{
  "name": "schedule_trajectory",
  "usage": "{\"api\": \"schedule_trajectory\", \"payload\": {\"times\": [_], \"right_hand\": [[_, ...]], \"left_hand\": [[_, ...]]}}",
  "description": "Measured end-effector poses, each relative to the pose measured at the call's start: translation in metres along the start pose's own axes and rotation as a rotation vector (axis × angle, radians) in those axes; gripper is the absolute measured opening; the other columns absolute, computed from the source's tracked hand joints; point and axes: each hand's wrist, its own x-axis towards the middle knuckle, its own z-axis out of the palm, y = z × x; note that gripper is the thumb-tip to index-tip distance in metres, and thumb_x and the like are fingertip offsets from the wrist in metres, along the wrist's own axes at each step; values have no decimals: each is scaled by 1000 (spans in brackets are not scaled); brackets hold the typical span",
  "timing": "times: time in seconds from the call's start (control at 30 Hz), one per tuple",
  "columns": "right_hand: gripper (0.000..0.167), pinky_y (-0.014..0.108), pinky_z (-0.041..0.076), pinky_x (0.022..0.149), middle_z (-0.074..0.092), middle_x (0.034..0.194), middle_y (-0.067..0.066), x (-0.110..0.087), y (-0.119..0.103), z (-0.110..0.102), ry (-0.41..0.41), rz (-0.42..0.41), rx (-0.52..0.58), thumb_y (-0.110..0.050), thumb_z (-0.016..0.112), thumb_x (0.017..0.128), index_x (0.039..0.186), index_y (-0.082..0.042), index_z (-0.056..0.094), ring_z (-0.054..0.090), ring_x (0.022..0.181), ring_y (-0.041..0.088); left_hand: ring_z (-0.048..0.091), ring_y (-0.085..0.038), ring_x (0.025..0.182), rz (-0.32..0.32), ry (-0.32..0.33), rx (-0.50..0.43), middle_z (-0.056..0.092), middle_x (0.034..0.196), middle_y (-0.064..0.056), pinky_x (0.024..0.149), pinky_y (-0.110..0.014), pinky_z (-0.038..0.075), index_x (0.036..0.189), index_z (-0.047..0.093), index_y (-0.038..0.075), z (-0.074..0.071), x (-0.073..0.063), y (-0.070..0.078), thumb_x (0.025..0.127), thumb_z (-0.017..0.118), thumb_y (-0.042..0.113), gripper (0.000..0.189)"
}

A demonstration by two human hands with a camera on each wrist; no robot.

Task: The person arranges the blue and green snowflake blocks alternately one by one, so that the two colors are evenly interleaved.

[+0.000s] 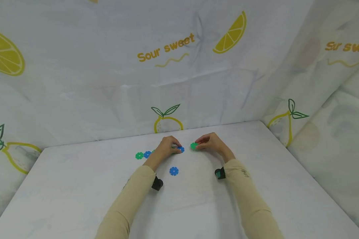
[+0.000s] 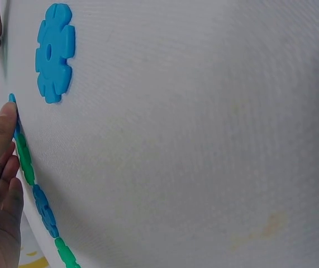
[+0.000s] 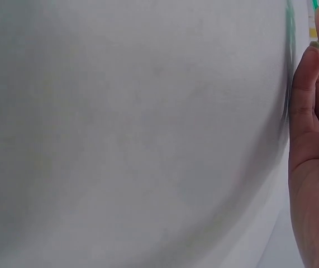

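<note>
My left hand (image 1: 165,146) pinches a blue notched, flower-shaped plastic disc (image 1: 182,149) at the right end of a row. Leftward along that row come a green disc (image 2: 24,160), a blue disc (image 1: 147,154) and an end green disc (image 1: 139,155); their edges meet in the left wrist view. Just to the right, my right hand (image 1: 213,143) pinches another green disc (image 1: 193,146), held on edge and apart from the row. Fingers partly cover both held discs. Closer to me, a loose blue disc (image 1: 174,171) lies flat.
Everything lies on a white-covered table (image 1: 191,205). Behind it hangs a white cloth (image 1: 92,99) printed with lemons and words, which continues along the right side. A small black device (image 1: 157,183) is on the left wrist, and a similar device (image 1: 220,173) is on the right.
</note>
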Motion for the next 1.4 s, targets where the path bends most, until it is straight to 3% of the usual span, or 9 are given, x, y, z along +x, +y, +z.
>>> {"api": "schedule_trajectory", "payload": {"times": [0.43, 0.87, 1.1, 1.4], "right_hand": [[24, 37, 53, 88, 71, 98, 18, 8, -7, 8, -24, 9, -120, -4, 75, 81, 102, 8, 70, 68, 90, 26], [25, 25, 50, 74, 71, 96, 13, 16, -21, 16, -83, 4, -254, -8, 77, 80, 102, 4, 72, 62, 83, 19], [25, 27, 51, 75, 72, 96, 13, 17, -20, 14, -93, 11, -250, -7, 77, 80, 101, 4, 72, 63, 82, 18], [21, 24, 51, 74, 71, 89, 9, 20, -23, 16, -114, 40, -261, -6, 77, 80, 98, 4, 73, 61, 77, 13]], "left_hand": [[58, -25, 107, 8, -2, 7, 66, 103, -8, 100, -38, 43, 98, 74, 3, 0, 0, 0, 79, 78, 12, 21], [56, -25, 111, -38, -32, 32, 65, 107, -9, 101, -39, 43, 101, 74, 4, -1, 2, 4, 81, 76, 12, 21], [55, -25, 113, -86, -88, 72, 64, 109, -9, 102, -39, 41, 104, 73, 4, -5, 4, 11, 83, 75, 12, 22], [57, -22, 104, -89, -112, 93, 66, 106, -9, 97, -37, 45, 103, 72, 4, -6, 6, 12, 83, 75, 11, 22]]}}
